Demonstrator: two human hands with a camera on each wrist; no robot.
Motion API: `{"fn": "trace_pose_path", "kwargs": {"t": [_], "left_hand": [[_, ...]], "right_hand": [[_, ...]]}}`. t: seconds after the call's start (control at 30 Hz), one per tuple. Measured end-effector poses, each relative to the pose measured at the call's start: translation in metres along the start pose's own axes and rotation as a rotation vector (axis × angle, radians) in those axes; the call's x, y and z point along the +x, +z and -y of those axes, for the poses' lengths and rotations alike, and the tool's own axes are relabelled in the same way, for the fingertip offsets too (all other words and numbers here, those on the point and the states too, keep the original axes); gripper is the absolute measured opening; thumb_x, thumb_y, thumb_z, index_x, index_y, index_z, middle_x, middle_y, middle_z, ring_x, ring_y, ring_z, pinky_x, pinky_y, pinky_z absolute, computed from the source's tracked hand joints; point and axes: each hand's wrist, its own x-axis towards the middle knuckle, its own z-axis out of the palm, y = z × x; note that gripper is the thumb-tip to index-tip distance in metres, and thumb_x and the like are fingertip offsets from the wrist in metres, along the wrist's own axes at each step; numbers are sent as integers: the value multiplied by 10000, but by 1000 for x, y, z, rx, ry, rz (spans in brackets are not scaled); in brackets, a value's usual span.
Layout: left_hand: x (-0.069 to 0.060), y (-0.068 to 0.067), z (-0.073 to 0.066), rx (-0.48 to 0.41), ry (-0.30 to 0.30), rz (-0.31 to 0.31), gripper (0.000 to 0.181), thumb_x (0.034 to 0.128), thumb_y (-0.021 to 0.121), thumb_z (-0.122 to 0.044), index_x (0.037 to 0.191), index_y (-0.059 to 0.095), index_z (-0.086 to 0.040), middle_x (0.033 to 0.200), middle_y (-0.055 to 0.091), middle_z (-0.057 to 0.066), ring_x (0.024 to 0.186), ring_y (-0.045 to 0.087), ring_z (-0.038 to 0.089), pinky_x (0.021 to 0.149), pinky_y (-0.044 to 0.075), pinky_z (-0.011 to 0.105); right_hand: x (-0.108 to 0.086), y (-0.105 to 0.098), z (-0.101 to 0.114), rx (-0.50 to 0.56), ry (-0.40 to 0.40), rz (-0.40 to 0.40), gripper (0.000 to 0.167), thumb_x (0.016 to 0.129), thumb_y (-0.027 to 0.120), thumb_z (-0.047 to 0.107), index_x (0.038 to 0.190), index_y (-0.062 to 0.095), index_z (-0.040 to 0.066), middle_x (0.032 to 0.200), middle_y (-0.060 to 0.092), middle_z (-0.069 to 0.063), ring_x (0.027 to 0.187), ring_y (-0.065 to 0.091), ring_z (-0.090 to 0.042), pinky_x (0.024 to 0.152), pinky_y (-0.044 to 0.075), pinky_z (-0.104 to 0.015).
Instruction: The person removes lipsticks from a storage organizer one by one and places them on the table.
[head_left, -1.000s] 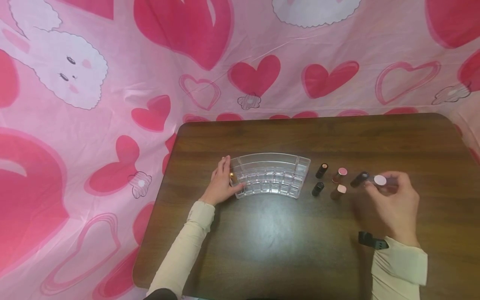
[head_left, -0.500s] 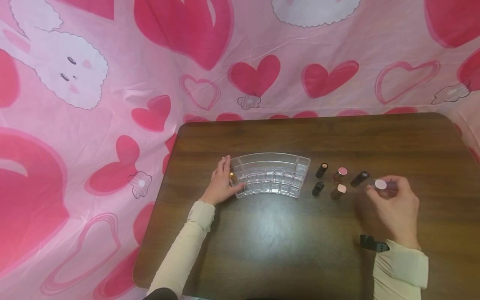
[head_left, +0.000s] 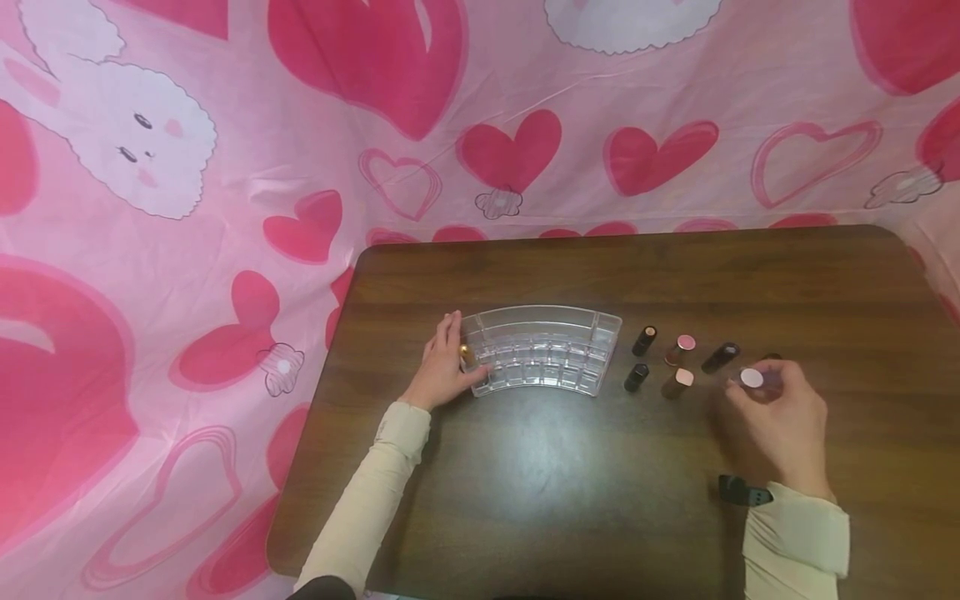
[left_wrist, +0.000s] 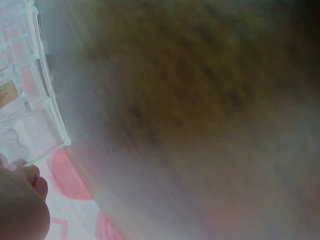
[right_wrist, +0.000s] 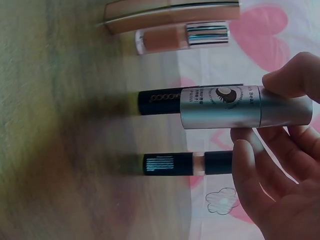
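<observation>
My right hand (head_left: pixel 787 417) holds a silver lip gloss tube (head_left: pixel 752 378) upright between thumb and fingers at the right of the table. Its printed label shows in the right wrist view, where the lip gloss tube (right_wrist: pixel 222 107) partly covers a black tube. At the left end of a clear curved organizer (head_left: pixel 542 315), my left hand (head_left: pixel 438 373) grips its side, thumb at the front. A gold-topped item (head_left: pixel 465 354) stands inside that end, partly hidden by the hand. Much of the left wrist view is blurred; the organizer's edge (left_wrist: pixel 47 85) shows at its left.
Between organizer and right hand stand several lip products, including a pink-topped tube (head_left: pixel 684 345), a pale-topped one (head_left: pixel 680 382) and a black tube (head_left: pixel 720 357). Another dark tube (head_left: pixel 771 358) shows partly behind the right hand. Printed cloth (head_left: pixel 585 108) hangs behind the wooden table (head_left: pixel 570 500).
My right hand and the lip gloss tube have shifted slightly right, then left and nearer the front. A dark tube now shows behind the hand. The left hand and organizer stay put.
</observation>
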Motion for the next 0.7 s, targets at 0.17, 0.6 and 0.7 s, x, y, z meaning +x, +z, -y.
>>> {"fn": "trace_pose_path", "kwargs": {"t": [0.17, 0.6, 0.7], "left_hand": [[0, 0, 0, 4, -2, -1, 1108, 788, 668, -612, 1562, -7, -198, 1607, 78, 73, 1459, 205, 358, 1147, 265, 571], [0, 0, 0, -5, -4, 0, 1108, 784, 669, -613, 1562, -2, -200, 1607, 83, 72, 1445, 224, 379, 1128, 291, 583], [0, 0, 1, -5, -3, -2, 1109, 782, 669, -616, 1562, -2, -202, 1609, 82, 71, 1450, 220, 369, 1134, 284, 581]], "right_hand": [[0, 2, -4, -27, -37, 0, 379, 813, 742, 197, 1092, 556, 19, 896, 604, 12, 708, 424, 192, 654, 360, -63], [-2, 4, -9, -58, -45, 154, 452, 871, 699, 248, 1181, 507, -18, 1088, 623, -247, 872, 574, -135, 614, 377, -90], [-3, 5, -9, -59, -35, 184, 467, 884, 684, 261, 1201, 493, -24, 1110, 608, -259, 962, 584, -335, 622, 375, -111]]}}
